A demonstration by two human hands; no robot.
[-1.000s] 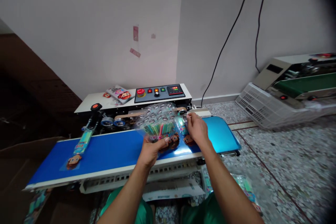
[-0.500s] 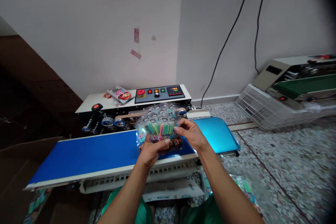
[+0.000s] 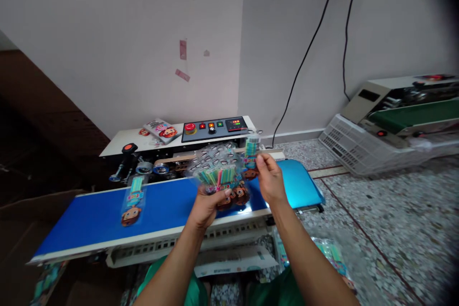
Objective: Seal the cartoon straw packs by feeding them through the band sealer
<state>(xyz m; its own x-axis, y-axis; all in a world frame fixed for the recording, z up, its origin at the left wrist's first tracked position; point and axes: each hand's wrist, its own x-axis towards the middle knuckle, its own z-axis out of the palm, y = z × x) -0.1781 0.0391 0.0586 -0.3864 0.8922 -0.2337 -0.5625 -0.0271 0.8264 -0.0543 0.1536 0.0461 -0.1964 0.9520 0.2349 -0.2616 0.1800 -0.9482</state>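
Observation:
My left hand (image 3: 208,206) is closed on a fanned stack of clear packets (image 3: 220,174) with green sticks and brown cartoon heads, held over the blue belt (image 3: 168,205). To its right, my right hand (image 3: 270,179) pinches a single packet (image 3: 252,150) by its right edge, upright near the belt's far side. Another packet (image 3: 132,203) lies on the left part of the belt, its cartoon head toward me. Behind the belt stands the machine's control panel (image 3: 213,129), with a red button and a lit display.
On the machine's white top lies a printed packet (image 3: 163,130). A second machine (image 3: 405,105) sits in a white crate (image 3: 344,146) at the right. More packets (image 3: 332,253) lie low at the right. A cardboard box (image 3: 25,229) stands at the left.
My right hand has drawn a single packet away from the stack to the right. A packet has come into view on the left part of the belt. My left hand keeps the stack.

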